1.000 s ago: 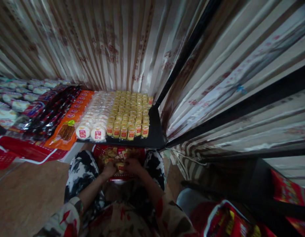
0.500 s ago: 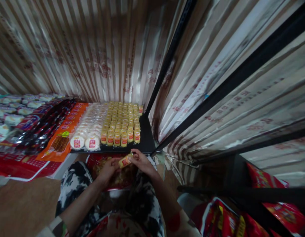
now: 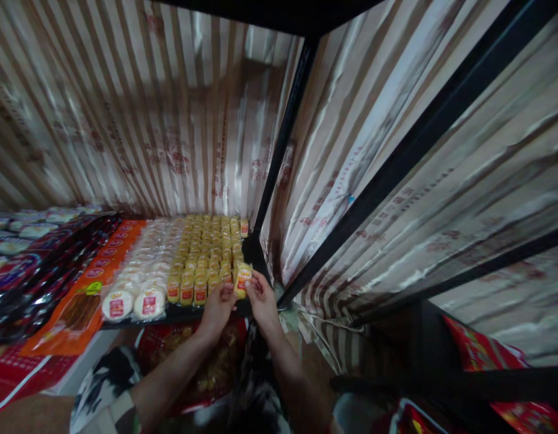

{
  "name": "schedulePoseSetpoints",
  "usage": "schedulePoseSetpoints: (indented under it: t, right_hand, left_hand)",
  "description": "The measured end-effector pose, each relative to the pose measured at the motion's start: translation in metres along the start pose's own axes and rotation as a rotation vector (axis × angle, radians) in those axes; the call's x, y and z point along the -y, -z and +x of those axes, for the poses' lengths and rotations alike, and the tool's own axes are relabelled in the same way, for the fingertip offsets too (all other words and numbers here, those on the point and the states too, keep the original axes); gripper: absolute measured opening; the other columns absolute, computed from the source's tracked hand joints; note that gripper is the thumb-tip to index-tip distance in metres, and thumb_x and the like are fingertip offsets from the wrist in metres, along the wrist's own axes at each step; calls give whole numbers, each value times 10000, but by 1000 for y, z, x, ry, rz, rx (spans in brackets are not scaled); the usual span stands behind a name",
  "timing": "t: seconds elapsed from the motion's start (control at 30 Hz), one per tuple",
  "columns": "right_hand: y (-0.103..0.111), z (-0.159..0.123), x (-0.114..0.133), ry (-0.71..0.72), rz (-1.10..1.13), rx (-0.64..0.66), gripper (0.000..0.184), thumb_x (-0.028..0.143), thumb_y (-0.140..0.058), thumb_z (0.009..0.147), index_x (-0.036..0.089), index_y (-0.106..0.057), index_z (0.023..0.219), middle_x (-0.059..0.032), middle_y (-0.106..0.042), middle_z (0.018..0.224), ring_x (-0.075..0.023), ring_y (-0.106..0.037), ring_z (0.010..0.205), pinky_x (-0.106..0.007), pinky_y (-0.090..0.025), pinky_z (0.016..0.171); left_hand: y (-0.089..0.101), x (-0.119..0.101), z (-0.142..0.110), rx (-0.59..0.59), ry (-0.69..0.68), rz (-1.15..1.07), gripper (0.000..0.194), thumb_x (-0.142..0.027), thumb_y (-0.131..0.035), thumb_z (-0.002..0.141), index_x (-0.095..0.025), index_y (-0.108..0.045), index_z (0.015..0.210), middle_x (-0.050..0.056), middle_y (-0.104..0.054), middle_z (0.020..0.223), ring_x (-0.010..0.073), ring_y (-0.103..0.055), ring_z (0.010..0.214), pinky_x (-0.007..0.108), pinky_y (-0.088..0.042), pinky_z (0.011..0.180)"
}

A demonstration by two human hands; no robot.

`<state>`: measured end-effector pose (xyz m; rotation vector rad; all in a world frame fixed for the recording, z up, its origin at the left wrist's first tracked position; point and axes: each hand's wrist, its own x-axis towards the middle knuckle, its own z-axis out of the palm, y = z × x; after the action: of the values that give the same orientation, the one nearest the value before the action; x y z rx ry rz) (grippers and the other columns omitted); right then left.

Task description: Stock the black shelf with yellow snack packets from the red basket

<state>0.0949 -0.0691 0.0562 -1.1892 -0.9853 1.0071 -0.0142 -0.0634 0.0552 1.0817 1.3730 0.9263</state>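
My right hand [image 3: 263, 299] pinches a small yellow wrapped snack cake [image 3: 242, 281] with a red label, held upright at the front right of the shelf. On its left, my left hand [image 3: 219, 308] is closed, with its fingertips at the packet's lower left edge. Just behind and left of my hands stand tight rows of the same yellow snack cakes [image 3: 200, 289], several deep. Beneath my forearms, a red bag [image 3: 147, 346] with more small wrapped pieces lies open near my lap.
Left of the yellow rows lie round white packets [image 3: 149, 303], an orange snack bag [image 3: 82, 316] and dark packets [image 3: 44, 289]. A black shelf post [image 3: 282, 144] and a slanting black bar [image 3: 387, 163] frame the corner. Striped sheeting [image 3: 170, 120] covers the back. Red bags [image 3: 480, 343] sit lower right.
Both hands have moved forward from over my lap to the shelf's front edge with the snack cake, which has turned from lying sideways to upright. The view has shifted too.
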Motion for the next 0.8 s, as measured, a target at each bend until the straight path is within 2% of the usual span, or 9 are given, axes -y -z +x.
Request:
schedulePoseSetpoints:
  t: [0.1, 0.23, 0.33, 0.43, 0.53, 0.67, 0.8]
  right_hand:
    - [3, 30, 10, 56, -17, -28, 436, 395, -606, 724, 174, -564, 1097, -78, -685, 1006, -189, -645, 889, -343, -513, 832]
    - [6, 73, 14, 117, -70, -65, 454, 382, -561, 750, 165, -563, 1150, -81, -676, 1052, -198, -629, 954, -345, -495, 871]
    - [8, 106, 8, 159, -142, -120, 439, 350, -525, 772, 157, -555, 1166, -89, -656, 1106, -198, -610, 999, -345, -465, 916]
    - [10, 135, -3, 175, -251, -167, 427, 315, -501, 793, 145, -544, 1183, -95, -638, 1144, -198, -587, 1046, -349, -423, 963]
    - [10, 158, -14, 156, -355, -194, 428, 281, -460, 815, 147, -517, 1218, -94, -622, 1176, -188, -569, 1081, -335, -404, 976]
    - [9, 178, -33, 133, -528, -231, 410, 254, -387, 842, 169, -515, 1222, -78, -608, 1200, -171, -558, 1097, -309, -405, 966]
    - [7, 195, -58, 129, -666, -252, 428, 266, -350, 850, 171, -521, 1231, -78, -621, 1176, -172, -576, 1060, -301, -426, 934]
  left_hand:
    - [-6, -21, 29, 1, -131, 226, 158, -135, -508, 772, -143, -580, 912, 16, -648, 804, 117, -613, 737, 210, -498, 650]
    - [-13, -50, 65, 20, -252, 343, 249, -114, -494, 781, -114, -593, 1010, 69, -669, 921, 128, -616, 809, 236, -483, 766]
    - [-19, -70, 91, 29, -293, 403, 380, -94, -456, 797, -123, -530, 1169, 76, -680, 984, 139, -622, 877, 255, -466, 825]
    - [-24, -85, 115, 98, -339, 480, 487, -78, -426, 803, -161, -446, 1282, 59, -681, 1026, 141, -625, 916, 260, -456, 855]
    - [-31, -92, 135, 138, -417, 626, 485, -50, -405, 784, -187, -504, 1238, 45, -648, 1127, 150, -586, 1033, 264, -417, 936]
    - [-42, -88, 155, 76, -559, 867, 469, -69, -417, 776, -137, -525, 1227, 77, -551, 1280, 205, -402, 1260, 307, -294, 1073]
    - [-52, -81, 164, 106, -621, 985, 441, -100, -400, 804, -116, -525, 1226, 106, -516, 1314, 223, -325, 1311, 371, -192, 1126]
